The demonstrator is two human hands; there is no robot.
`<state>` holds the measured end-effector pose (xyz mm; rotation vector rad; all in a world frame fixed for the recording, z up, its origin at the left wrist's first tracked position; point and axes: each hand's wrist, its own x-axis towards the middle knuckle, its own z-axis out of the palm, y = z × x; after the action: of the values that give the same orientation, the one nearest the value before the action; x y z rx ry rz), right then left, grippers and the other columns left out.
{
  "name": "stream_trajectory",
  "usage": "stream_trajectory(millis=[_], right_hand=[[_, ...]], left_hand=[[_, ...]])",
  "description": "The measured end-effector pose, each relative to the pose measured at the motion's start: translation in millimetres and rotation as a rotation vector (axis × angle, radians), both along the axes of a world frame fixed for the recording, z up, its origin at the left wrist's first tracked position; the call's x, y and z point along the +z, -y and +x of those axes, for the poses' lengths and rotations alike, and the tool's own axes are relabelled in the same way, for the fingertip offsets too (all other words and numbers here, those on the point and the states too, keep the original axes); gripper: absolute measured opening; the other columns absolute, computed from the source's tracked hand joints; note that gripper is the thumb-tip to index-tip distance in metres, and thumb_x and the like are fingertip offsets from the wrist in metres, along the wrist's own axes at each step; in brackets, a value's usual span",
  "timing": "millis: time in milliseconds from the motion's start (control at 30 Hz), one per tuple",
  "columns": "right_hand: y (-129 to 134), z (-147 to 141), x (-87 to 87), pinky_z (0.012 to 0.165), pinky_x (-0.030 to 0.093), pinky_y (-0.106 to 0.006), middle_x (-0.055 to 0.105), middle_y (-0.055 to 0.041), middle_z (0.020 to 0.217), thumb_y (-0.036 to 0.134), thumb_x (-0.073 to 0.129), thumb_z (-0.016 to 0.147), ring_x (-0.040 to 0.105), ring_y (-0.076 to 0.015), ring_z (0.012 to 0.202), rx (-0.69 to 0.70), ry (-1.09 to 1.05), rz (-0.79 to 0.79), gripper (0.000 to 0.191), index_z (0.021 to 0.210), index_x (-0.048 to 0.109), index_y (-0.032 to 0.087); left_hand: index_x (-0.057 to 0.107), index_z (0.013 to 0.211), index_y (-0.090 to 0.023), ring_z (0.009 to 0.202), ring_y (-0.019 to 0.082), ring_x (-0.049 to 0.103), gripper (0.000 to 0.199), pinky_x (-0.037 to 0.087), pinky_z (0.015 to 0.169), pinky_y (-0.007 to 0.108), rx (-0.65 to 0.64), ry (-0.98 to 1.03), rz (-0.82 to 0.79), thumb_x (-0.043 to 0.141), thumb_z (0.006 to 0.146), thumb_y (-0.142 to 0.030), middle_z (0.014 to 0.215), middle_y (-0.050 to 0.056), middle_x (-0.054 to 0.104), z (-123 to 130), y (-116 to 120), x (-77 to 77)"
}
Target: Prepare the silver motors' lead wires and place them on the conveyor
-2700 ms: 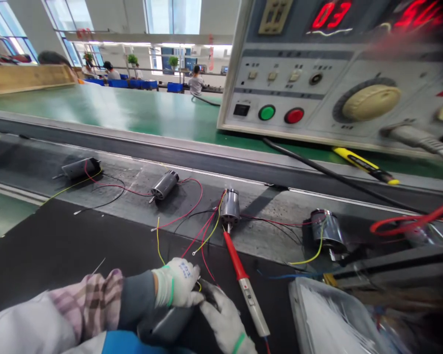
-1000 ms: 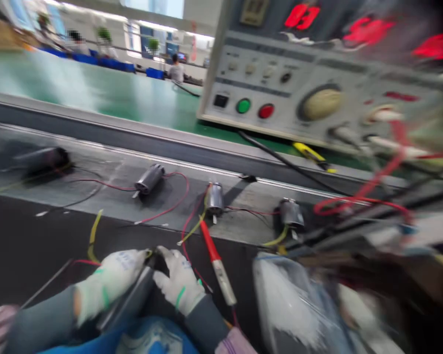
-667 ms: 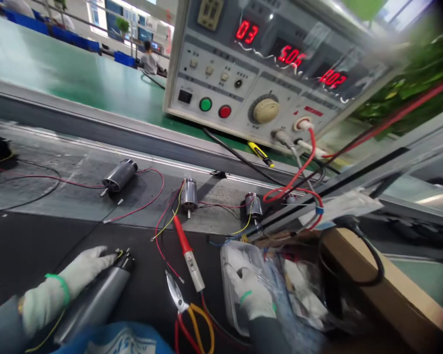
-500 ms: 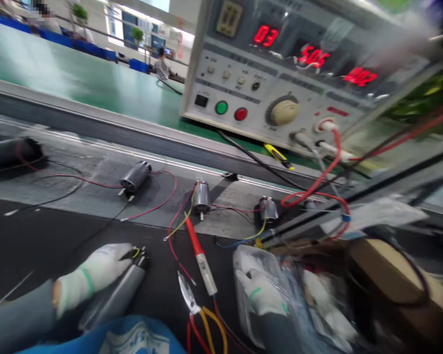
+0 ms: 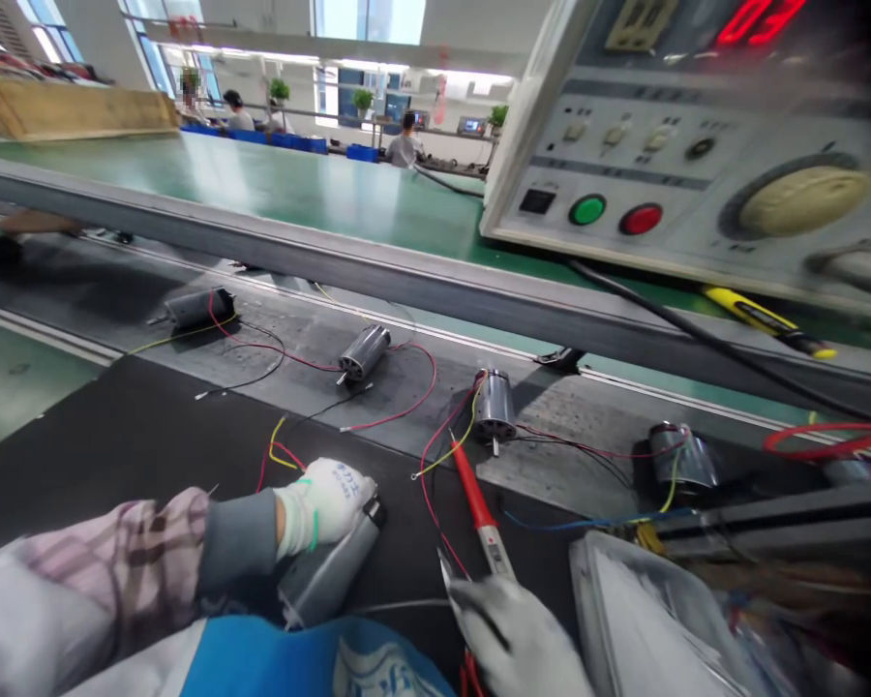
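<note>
My left hand [image 5: 334, 499], in a white glove, is closed around the far end of a grey cylindrical motor [image 5: 330, 571] on the black mat. Red and yellow wires [image 5: 283, 450] stick out beyond that hand. My right hand [image 5: 519, 634], gloved and partly blurred, is closed at the fingertips on one end of a thin white strip [image 5: 406, 605] that looks like a cable tie. The strip reaches left toward the motor. Under the right hand lie scissors [image 5: 446, 573], their handles mostly covered. A red-tipped test probe [image 5: 475, 494] lies just beyond the fingers.
Several motors with loose wires line the grey ledge, including a silver motor [image 5: 495, 402]. A clear plastic box [image 5: 585, 581] stands at right. Beyond the metal rail, a test instrument [image 5: 624, 145] and a yellow-black pen-like tool [image 5: 765, 319] are on the green surface. People sit farther back.
My right hand has left the plastic box and come over the scissors with the white strip. My left hand stays on the motor. The view has swung left.
</note>
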<state>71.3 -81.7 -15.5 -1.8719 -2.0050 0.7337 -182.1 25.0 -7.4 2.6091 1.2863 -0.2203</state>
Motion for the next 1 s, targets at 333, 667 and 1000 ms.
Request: stream_trajectory(millis=[333,667,1000], right_hand=[[-65.2,-108.7,-44.5,0.072,0.043,-0.032,0.065,-0.0075,0.082,0.031,0.049,0.076,0.058,-0.0212,0.079,-0.156,-0.288,0.01,0.019,0.077,0.064,0.02],[-69.3,-111.4,-48.4,0.056,0.048,-0.027,0.067,-0.0015,0.066,0.04,0.072,0.057,0.061,-0.0173,0.063,-0.635,-1.459,-0.463,0.034,0.079,0.063,0.016],[-61.2,-97.2,-62.5,0.08,0.046,-0.033,0.069,-0.0075,0.085,0.038,0.066,0.066,0.06,-0.0231,0.089,-0.441,-1.154,-0.314,0.033,0.088,0.066,0.014]], left_hand=[[0.055,0.097,-0.018,0.074,0.026,0.059,0.027,0.048,0.064,0.04,0.178,0.008,0.01,0.032,0.082,-0.023,0.085,0.01,0.061,2.8,18.0,-16.1],[0.058,0.104,-0.019,0.087,0.016,0.058,0.029,0.045,0.08,0.026,0.315,0.645,-0.01,0.045,0.077,-0.017,0.096,0.004,0.064,5.5,12.1,-46.2],[0.061,0.093,-0.02,0.079,0.02,0.052,0.023,0.042,0.068,0.032,0.276,0.381,0.187,0.043,0.078,-0.02,0.085,0.007,0.058,3.1,6.9,-35.6]])
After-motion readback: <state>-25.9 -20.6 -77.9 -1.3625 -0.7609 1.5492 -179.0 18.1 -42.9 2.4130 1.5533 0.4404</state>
